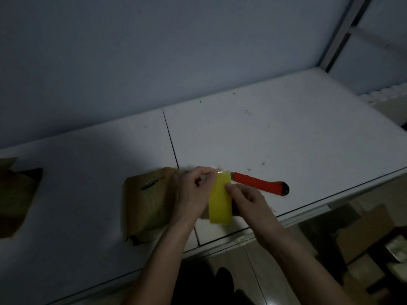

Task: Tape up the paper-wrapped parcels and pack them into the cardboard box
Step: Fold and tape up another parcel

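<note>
Far left, at the edge of view: one paper-wrapped parcel lies flat on the white desk, well apart from the work area. We see no tape on it, though the light there is too dim to be sure.

Centre-left: a second parcel lies near the desk's front edge, its brown paper creased, a dark slit or fold showing on its top face. The left hand is over its right end, thumb and forefinger pinching the free end of tape at the top of the yellow tape roll.

Centre: the roll stands on edge between the two hands. The right hand grips it from the right, fingers curled round its side.

Right: an orange-handled knife lies on the desk just behind the roll, its blade end hidden by the tape.

Lower right, below desk level: brown shapes that may be the cardboard box; too dark to confirm.

Step in hand, as we judge it: freeing the tape end, ahead of taping the centre parcel. Next move calls for drawing out a strip, laying it across the paper seam, then cutting with the knife. Packing is not yet begun.
</note>
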